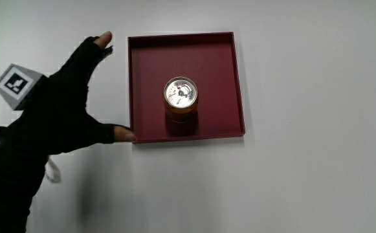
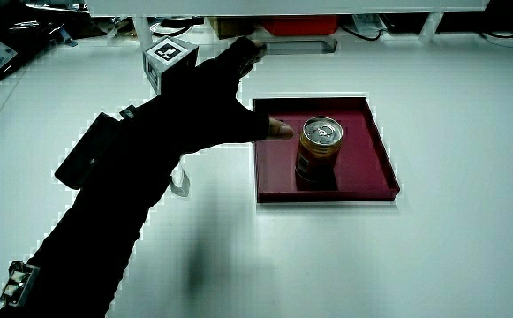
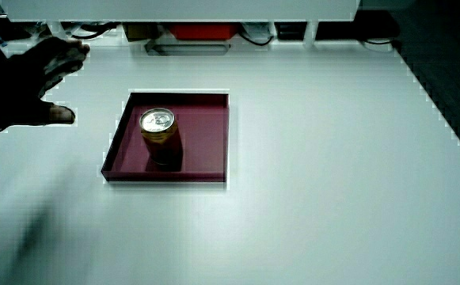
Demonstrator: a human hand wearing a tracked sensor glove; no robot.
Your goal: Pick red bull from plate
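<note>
A drink can [image 1: 180,98] with a silver top stands upright in a dark red square plate [image 1: 223,58], nearer the plate's rim on the person's side. Both side views show the can [image 2: 318,150] [image 3: 160,134] in the plate [image 2: 371,146] [image 3: 210,134]. The gloved hand [image 1: 68,103] hovers beside the plate, fingers spread wide and holding nothing. Its thumb tip [image 1: 126,134] touches the plate's near corner, and a fingertip [image 1: 105,39] reaches near the plate's other corner on that side. In both side views the hand [image 2: 203,106] [image 3: 24,87] is beside the plate, apart from the can.
The plate rests on a white table [image 1: 304,181]. A patterned cube [image 1: 16,85] sits on the back of the hand. A low partition with cables and a red object [image 2: 296,26] runs along the table's edge farthest from the person.
</note>
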